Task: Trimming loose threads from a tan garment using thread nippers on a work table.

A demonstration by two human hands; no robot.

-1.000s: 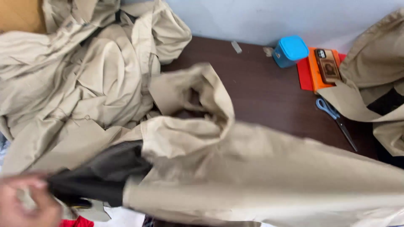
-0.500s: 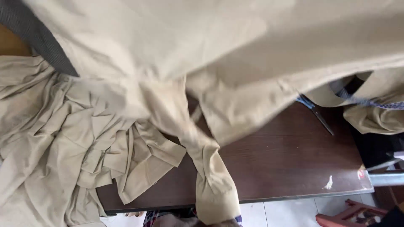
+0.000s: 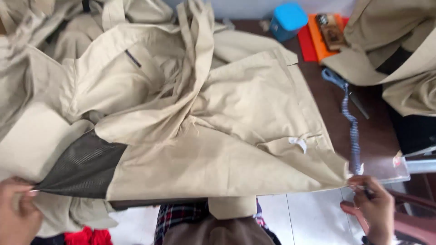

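— Left hand (image 3: 18,211) pinches the dark mesh corner of the beige cotton garment (image 3: 218,154); right hand (image 3: 374,204) pinches its far corner.

— Changed since a moment ago?

— Yes: it hung bunched, now it's stretched flat over the dark brown table (image 3: 377,131).

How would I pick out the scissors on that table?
Start at the dark brown table and go to its right side, below the orange pad and blue box. The scissors lie there beside a striped strip; their blue handles set them apart from the beige cloth around.
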